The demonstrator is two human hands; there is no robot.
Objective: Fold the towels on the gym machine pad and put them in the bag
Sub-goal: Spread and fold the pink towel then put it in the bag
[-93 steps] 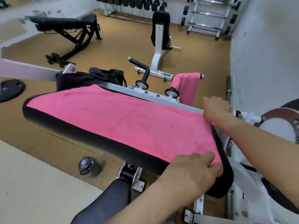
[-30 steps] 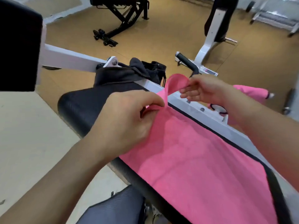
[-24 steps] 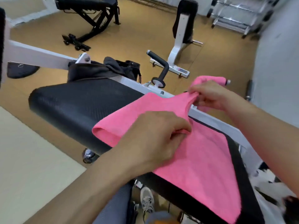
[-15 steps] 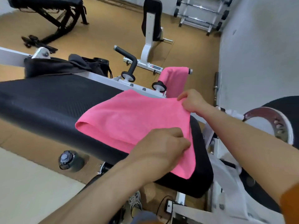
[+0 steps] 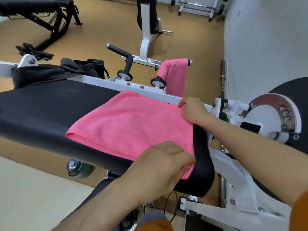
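Note:
A pink towel (image 5: 130,124), folded in half, lies on the right end of the black machine pad (image 5: 46,110). My left hand (image 5: 160,165) pinches the towel's near right corner at the pad's front edge. My right hand (image 5: 193,110) grips the far right corner beside the white frame bar. A second pink towel (image 5: 175,74) hangs over a handle behind the pad. A black bag (image 5: 90,67) sits open behind the pad at the left, under a dark garment (image 5: 41,72).
The white machine frame (image 5: 145,90) runs along the pad's far edge, with a black handle (image 5: 120,54) rising behind it. A round weight disc (image 5: 273,117) is at the right. A bottle (image 5: 75,167) stands on the floor under the pad. Other benches stand further back.
Both hands carried the towel's left end over to the right, folding it in half, then set its corners down on the pad's right end. The pad's left part is now bare.

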